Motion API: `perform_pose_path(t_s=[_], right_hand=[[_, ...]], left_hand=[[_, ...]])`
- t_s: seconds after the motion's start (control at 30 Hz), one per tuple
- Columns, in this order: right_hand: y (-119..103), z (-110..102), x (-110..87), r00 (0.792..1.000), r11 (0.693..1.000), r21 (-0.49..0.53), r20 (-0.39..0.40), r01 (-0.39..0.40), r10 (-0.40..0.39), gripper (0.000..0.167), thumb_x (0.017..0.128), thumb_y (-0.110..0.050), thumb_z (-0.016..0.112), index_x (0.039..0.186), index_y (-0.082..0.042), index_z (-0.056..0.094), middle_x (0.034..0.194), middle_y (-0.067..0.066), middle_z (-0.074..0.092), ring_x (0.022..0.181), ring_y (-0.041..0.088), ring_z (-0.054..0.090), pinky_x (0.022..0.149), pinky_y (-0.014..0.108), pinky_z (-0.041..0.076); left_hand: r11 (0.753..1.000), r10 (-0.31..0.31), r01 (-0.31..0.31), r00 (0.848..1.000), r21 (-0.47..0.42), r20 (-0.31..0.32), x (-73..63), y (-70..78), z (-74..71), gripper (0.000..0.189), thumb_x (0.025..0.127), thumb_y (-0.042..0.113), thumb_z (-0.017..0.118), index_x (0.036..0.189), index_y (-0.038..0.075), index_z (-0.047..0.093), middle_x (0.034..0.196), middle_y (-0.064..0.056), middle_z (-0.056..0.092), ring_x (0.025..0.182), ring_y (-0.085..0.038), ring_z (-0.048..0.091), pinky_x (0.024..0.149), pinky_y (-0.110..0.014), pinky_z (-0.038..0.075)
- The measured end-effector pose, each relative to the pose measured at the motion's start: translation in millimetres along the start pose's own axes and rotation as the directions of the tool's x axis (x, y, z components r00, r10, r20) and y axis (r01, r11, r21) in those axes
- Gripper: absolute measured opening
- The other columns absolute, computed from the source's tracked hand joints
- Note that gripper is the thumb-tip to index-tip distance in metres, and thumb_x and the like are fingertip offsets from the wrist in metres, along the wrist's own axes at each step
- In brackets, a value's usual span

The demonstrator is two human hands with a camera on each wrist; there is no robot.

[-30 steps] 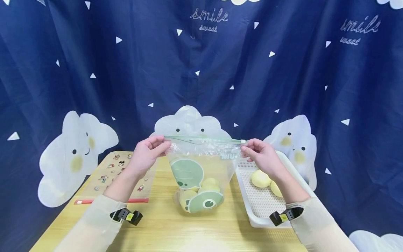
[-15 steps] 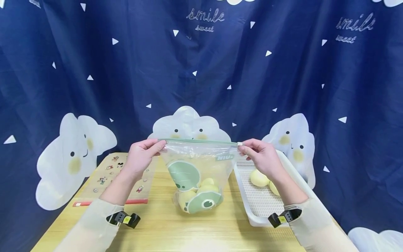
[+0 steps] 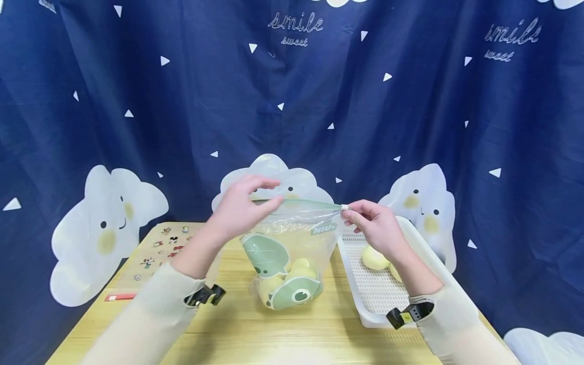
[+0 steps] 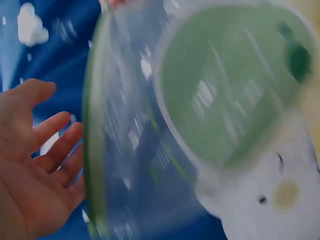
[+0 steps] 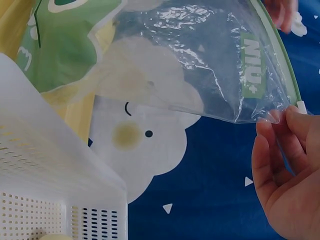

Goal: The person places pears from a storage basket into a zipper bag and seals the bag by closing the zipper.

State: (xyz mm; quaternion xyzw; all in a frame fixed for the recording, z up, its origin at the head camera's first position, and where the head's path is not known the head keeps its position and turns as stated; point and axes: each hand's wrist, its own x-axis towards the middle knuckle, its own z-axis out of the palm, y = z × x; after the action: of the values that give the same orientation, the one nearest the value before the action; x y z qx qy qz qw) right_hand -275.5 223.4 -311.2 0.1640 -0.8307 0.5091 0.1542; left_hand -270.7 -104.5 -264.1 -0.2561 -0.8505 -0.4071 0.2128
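A clear zip bag (image 3: 315, 243) with green cartoon prints stands upright on the table. Several pale yellow round items (image 3: 301, 263) lie in its bottom. My right hand (image 3: 376, 223) pinches the bag's top right corner beside the white zip slider (image 3: 344, 207); the right wrist view shows this grip on the clear film. My left hand (image 3: 244, 208) is by the green zip edge (image 3: 305, 203), left of the bag's middle. In the left wrist view its fingers (image 4: 60, 145) are spread and hold nothing, with the blurred bag close beside them.
A white perforated basket (image 3: 371, 317) with pale yellow round items (image 3: 375, 257) stands to the right. Flat on the left lies another bag (image 3: 146, 253) with small cartoon prints and a red zip (image 3: 120, 297). Behind hangs a blue curtain (image 3: 196, 91).
My left hand has let go of the bag's top left corner and moved right along the zip edge. The right hand keeps its pinch on the right corner.
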Motion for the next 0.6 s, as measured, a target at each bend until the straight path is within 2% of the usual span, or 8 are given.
perform_pose_path(t_s=[0.07,0.17,0.3,0.4,0.5,0.6], right_hand=[[0,1,0.3,1.000,1.000,-0.002,-0.001,-0.002,0.002,0.015,0.104,-0.014,0.077,0.109,0.000,0.078,0.089,0.002,0.079,0.082,0.008,0.073,0.071,0.027,0.065],[-1,1,0.0,1.000,1.000,-0.005,0.001,0.000,0.000,0.016,0.104,-0.014,0.077,0.110,0.000,0.078,0.089,0.004,0.079,0.082,0.010,0.074,0.071,0.026,0.065],[-4,0,-1.6,1.000,1.000,-0.008,0.007,0.003,-0.003,0.017,0.105,-0.015,0.076,0.111,0.001,0.078,0.092,0.012,0.079,0.080,0.005,0.072,0.072,0.028,0.065],[-5,-2,-3.0,1.000,1.000,-0.012,0.011,0.005,-0.005,0.017,0.105,-0.014,0.076,0.112,0.001,0.078,0.094,0.017,0.079,0.080,0.002,0.070,0.072,0.028,0.065],[-4,-2,-3.5,1.000,1.000,-0.022,0.015,0.011,-0.011,0.016,0.105,-0.014,0.076,0.112,0.001,0.078,0.093,0.016,0.079,0.080,0.002,0.070,0.072,0.027,0.065],[-5,-2,-3.5,1.000,0.999,-0.033,0.015,0.017,-0.016,0.016,0.105,-0.015,0.076,0.111,0.000,0.079,0.092,0.014,0.079,0.079,0.002,0.070,0.071,0.027,0.064]], left_hand=[[0.997,0.064,-0.067,0.997,0.043,0.048,8.9,14.8,12.9,0.038,0.097,0.026,0.082,0.131,0.010,0.079,0.131,-0.007,0.079,0.129,-0.027,0.069,0.115,-0.047,0.056],[0.988,0.114,-0.127,0.984,0.093,0.137,21.1,33.4,33.3,0.035,0.098,0.026,0.081,0.129,0.010,0.080,0.128,-0.007,0.079,0.124,-0.026,0.072,0.112,-0.042,0.059],[0.976,0.107,-0.147,0.966,0.159,0.236,32.8,51.5,57.6,0.032,0.099,0.026,0.079,0.128,0.012,0.080,0.123,-0.007,0.078,0.118,-0.024,0.072,0.107,-0.039,0.061],[0.967,0.089,-0.153,0.954,0.206,0.288,38.9,60.7,71.9,0.029,0.101,0.027,0.079,0.126,0.012,0.080,0.120,-0.006,0.077,0.116,-0.023,0.072,0.104,-0.039,0.061],[0.962,0.069,-0.146,0.948,0.231,0.311,43.4,64.5,82.5,0.027,0.102,0.027,0.078,0.124,0.012,0.081,0.119,-0.005,0.078,0.116,-0.022,0.073,0.104,-0.038,0.062],[0.962,0.056,-0.133,0.951,0.239,0.305,45.7,65.5,88.4,0.022,0.103,0.027,0.078,0.120,0.014,0.083,0.118,-0.003,0.079,0.115,-0.020,0.073,0.103,-0.037,0.062]])
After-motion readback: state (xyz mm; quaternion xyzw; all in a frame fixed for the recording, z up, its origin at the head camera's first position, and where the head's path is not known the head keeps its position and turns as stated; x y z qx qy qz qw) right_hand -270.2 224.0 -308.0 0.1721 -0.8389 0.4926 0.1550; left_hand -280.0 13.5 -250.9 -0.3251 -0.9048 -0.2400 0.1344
